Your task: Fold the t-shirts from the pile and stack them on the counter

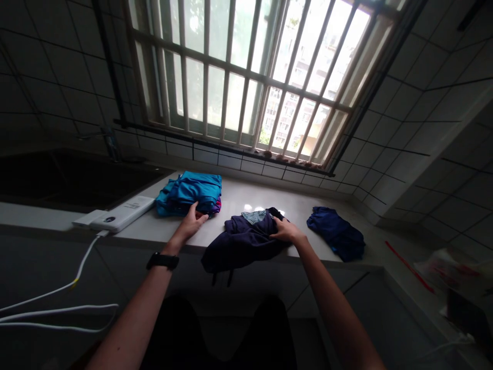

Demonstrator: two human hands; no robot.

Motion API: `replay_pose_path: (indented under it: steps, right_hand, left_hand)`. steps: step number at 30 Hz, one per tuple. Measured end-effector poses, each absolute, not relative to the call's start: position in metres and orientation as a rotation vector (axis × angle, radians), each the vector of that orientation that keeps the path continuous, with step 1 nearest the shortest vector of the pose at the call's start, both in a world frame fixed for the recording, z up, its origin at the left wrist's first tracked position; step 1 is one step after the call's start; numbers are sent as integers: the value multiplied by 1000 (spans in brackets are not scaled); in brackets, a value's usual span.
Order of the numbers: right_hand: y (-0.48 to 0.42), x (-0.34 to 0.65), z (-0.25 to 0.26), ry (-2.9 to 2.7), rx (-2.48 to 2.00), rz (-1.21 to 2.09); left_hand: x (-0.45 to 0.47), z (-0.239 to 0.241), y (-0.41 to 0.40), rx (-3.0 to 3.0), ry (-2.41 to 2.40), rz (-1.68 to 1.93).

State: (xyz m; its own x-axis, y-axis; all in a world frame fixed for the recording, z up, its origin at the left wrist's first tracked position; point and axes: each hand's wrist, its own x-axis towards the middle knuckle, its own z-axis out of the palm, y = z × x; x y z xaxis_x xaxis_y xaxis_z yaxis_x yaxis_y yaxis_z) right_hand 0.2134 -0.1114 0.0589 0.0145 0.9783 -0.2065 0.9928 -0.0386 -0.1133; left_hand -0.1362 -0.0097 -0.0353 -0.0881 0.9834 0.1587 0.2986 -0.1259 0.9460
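Note:
My left hand (pixel 189 224), with a black band on its wrist, is at the front edge of a folded teal garment pile (pixel 188 190). Its thumb and fingers are apart; whether some fingertips reach under the cloth is hidden. Purple and pink fabric shows at the pile's lower right. A dark navy garment (pixel 242 241) lies crumpled in front of me, part of it hanging over the counter edge with two dark straps or cords below. A grey-green patterned patch shows on top. My right hand (pixel 287 229) grips this garment's right side, thumb and fingers on the cloth.
A folded blue garment (pixel 336 232) lies on the white counter (pixel 246 192) at right. A white power bank (pixel 123 213) with a cable (pixel 87 259) lies left, beside a dark sink (pixel 69 177). A red strip (pixel 408 265) and plastic bag (pixel 442 267) lie far right. A barred window is behind.

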Motion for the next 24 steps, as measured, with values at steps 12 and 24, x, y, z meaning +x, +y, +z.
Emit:
replay_pose_path:
  steps: [12,24]
  right_hand:
    - [-102,210,81,2443,2771,688]
    - [-121,214,63,2142,2584,-99]
  left_hand:
    - [-136,-30,-17,1494,1426,1263]
    - [-136,-29,-18,1491,1431,1228]
